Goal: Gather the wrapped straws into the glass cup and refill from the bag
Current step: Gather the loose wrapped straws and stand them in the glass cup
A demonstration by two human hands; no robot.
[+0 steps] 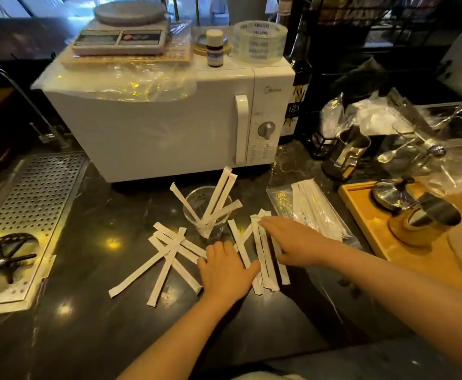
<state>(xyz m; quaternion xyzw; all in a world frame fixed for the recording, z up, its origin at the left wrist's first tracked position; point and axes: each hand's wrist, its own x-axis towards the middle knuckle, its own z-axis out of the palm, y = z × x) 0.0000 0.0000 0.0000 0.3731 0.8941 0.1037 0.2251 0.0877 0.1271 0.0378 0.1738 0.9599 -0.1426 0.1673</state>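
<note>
A clear glass cup [196, 200] stands on the dark counter in front of the microwave, with several white paper-wrapped straws [220, 197] leaning in it. More wrapped straws [166, 256] lie crossed in a loose pile to its left front. Another group of wrapped straws [264, 266] lies to the right front. My left hand [225, 270] rests flat between the two piles, fingers touching straw ends. My right hand [290, 239] lies flat, palm down, on the right group. A clear plastic bag of wrapped straws [310, 208] lies just right of it.
A white microwave [169, 127] stands behind the cup. A perforated metal drip tray [32, 204] and tap are at the left. At the right, a wooden tray [361, 212] carries metal jugs, with crumpled plastic bags behind.
</note>
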